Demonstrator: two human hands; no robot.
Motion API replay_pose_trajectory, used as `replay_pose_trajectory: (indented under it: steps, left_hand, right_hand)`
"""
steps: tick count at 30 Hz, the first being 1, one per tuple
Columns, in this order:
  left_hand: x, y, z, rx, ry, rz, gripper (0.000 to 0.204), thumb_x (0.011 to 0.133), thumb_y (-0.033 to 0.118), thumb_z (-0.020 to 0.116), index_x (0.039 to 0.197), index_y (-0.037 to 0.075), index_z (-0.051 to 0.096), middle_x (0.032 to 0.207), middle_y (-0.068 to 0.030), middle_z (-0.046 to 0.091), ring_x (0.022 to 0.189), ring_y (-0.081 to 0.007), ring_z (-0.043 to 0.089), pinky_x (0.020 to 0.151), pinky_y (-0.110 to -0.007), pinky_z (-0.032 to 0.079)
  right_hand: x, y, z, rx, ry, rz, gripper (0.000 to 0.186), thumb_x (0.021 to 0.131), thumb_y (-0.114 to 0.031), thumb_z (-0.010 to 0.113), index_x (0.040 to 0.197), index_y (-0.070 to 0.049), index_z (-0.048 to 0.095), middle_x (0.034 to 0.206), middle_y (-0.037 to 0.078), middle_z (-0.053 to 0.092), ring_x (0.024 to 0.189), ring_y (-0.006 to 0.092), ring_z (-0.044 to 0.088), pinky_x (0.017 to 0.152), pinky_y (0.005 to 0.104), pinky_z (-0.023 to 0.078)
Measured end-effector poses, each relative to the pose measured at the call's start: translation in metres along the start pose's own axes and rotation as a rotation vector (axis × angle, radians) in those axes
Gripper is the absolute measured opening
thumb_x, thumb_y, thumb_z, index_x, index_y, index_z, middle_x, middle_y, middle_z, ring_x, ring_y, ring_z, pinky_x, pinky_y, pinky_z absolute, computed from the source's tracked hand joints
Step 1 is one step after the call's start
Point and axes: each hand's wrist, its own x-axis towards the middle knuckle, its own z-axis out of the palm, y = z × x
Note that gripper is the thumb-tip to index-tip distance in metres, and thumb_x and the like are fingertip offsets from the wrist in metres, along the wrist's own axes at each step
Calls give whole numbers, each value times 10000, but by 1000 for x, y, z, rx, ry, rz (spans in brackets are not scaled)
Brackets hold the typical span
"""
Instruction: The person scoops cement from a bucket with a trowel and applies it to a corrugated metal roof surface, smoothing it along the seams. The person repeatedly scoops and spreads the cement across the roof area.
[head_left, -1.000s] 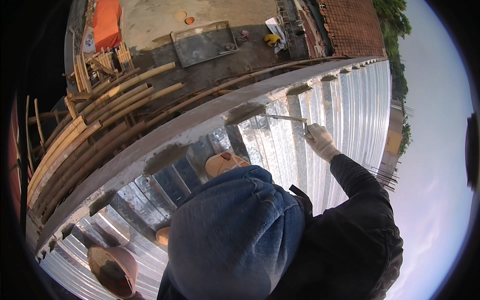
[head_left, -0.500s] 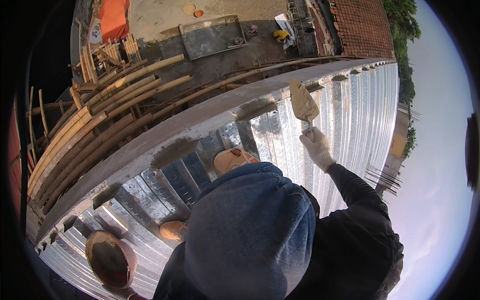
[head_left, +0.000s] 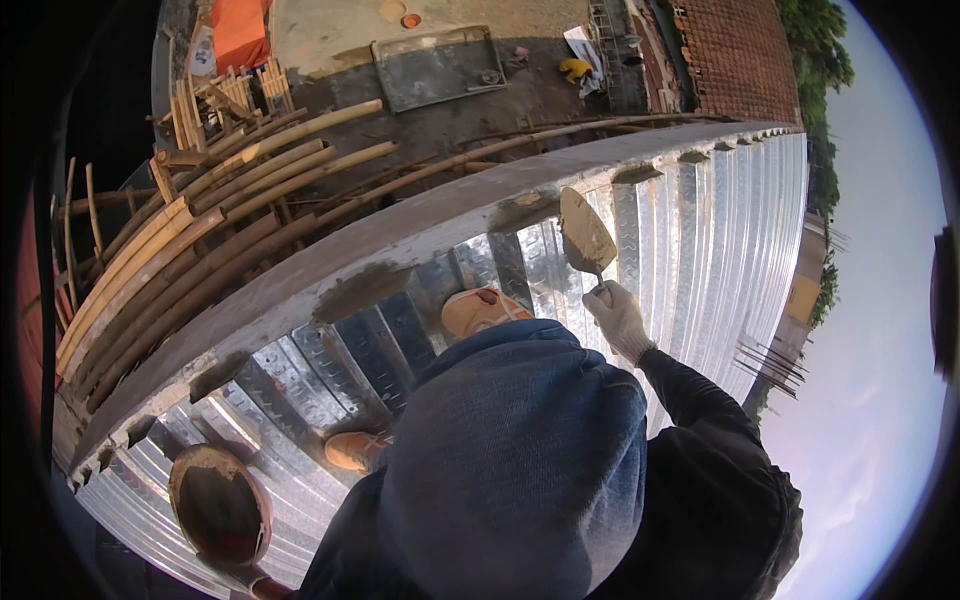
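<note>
My right hand (head_left: pixel 612 308), in a whitish knit glove, is closed on the handle of a trowel (head_left: pixel 587 229), whose blade is coated with grey mortar and held over ribbed metal decking (head_left: pixel 734 230), just beside the patched edge of a concrete beam (head_left: pixel 406 240). At the lower left my left hand (head_left: pixel 240 571) grips a round bucket (head_left: pixel 217 497) with mortar inside, by its rim; the hand is partly shadowed. My tan boots (head_left: pixel 480 313) stand on the decking along the beam, below my bent knee in jeans.
Beyond the beam lie curved-looking bamboo poles (head_left: pixel 188 268). Far below are a flat mixing tray (head_left: pixel 436 70), an orange tarp (head_left: pixel 238 28) and a person in yellow (head_left: pixel 576 69). A tiled roof (head_left: pixel 737 58) sits at the top right, protruding rebar (head_left: pixel 770 368) at the right.
The trowel swung from nearly edge-on to showing its mortared face, then moved slightly left and down toward the beam edge. The bucket sits a little higher in view.
</note>
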Motion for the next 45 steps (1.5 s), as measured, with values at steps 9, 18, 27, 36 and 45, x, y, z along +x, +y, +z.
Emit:
replay_pose_trajectory:
  steps: [9, 18, 27, 36, 45]
  left_hand:
    - [55, -24, -62, -85, -100, 21, 606, 1237, 328, 422, 1767, 41, 357, 1800, -148, 411, 1648, -262, 401, 1386, -408, 305]
    - [79, -70, -86, 10, -177, 170, 574, 1234, 276, 447, 1736, 2, 407, 1747, -169, 489, 1569, -300, 517, 1351, -445, 378]
    - [67, -47, -94, -326, -41, 38, 435, 1182, 252, 632, 1497, -44, 685, 1418, -145, 750, 1236, -259, 731, 1113, -407, 582]
    - [51, -26, -67, -416, -3, -34, 379, 1137, 274, 729, 1333, -48, 779, 1221, -108, 807, 1039, -206, 769, 922, -357, 633]
    - [36, -1, -60, -490, -210, 18, 403, 1147, 274, 709, 1376, -53, 760, 1277, -131, 803, 1103, -227, 767, 989, -368, 627]
  right_hand:
    - [3, -21, 36, -42, -258, -204, 279, 988, -263, 824, 1052, 1, 759, 897, 115, 775, 835, 195, 723, 802, 381, 579]
    - [17, -194, 48, -593, -426, -624, 341, 978, -324, 826, 1116, -23, 747, 962, 194, 782, 891, 367, 782, 847, 460, 605]
    - [41, -260, 109, -715, -288, -1225, 288, 967, -266, 779, 1154, -66, 687, 1047, 180, 738, 963, 412, 744, 866, 545, 581]
    - [19, -249, 112, -859, -259, -1315, 195, 897, -187, 785, 1004, -63, 680, 916, 154, 698, 898, 416, 712, 788, 550, 555]
    - [-7, -284, 114, -424, -193, -1137, 295, 965, -272, 828, 1148, -53, 751, 1001, 172, 755, 876, 390, 737, 805, 467, 584]
